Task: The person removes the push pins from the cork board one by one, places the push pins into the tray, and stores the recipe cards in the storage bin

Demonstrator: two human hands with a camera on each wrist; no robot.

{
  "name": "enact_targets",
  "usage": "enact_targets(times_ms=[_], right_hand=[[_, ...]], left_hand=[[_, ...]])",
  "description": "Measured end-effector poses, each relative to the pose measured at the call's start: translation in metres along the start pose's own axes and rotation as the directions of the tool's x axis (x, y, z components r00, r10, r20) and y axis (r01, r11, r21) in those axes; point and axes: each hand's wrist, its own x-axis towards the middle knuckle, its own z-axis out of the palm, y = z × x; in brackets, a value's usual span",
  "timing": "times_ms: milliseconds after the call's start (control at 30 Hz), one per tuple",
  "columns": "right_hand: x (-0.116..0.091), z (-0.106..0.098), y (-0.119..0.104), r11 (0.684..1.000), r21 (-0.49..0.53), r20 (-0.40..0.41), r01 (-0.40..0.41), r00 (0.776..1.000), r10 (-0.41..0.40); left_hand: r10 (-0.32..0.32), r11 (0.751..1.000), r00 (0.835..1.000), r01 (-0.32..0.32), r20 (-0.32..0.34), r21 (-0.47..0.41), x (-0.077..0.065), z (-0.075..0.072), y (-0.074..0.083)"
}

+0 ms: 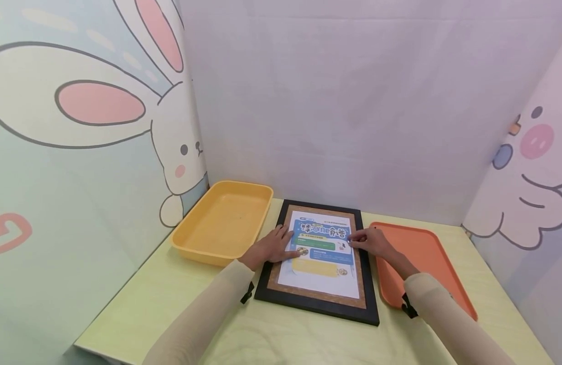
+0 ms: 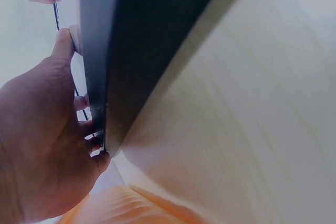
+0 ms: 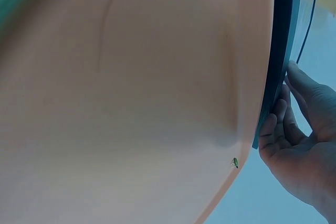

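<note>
Where board point(image 1: 318, 305) lies, pale table point(image 1: 157, 304), cartoon walls point(image 1: 89, 203)

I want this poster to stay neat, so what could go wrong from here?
The left hand is spread over the poster's left edge; if it slides, the poster could shift on the framed board. The right hand pinches at the poster's right edge, though what it holds is too small to make out; a tug there might skew the poster. The right sleeve reaches over the orange tray, so it could bump it.

Two hands point(image 1: 275, 246) point(image 1: 373, 242), two trays point(image 1: 223, 223) point(image 1: 422, 253), one board point(image 1: 317, 305)
</note>
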Motion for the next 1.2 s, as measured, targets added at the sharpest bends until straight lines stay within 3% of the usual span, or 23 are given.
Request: enact_targets(times_ms=[733, 1200], right_hand=[[0.0001, 0.0044, -0.0023, 0.999, 0.013, -0.011, -0.047, 0.999, 0.047], [-0.0024, 0.0056, -0.0017, 1.000, 0.020, -0.021, -0.021, 1.000, 0.021]], left_hand=[[-0.029, 1.000, 0.999, 0.029, 0.016, 0.005, 0.0000, -0.0005, 0.0039], [-0.023, 0.999, 1.000, 0.023, 0.008, 0.031, 0.0016, 0.0002, 0.0049]])
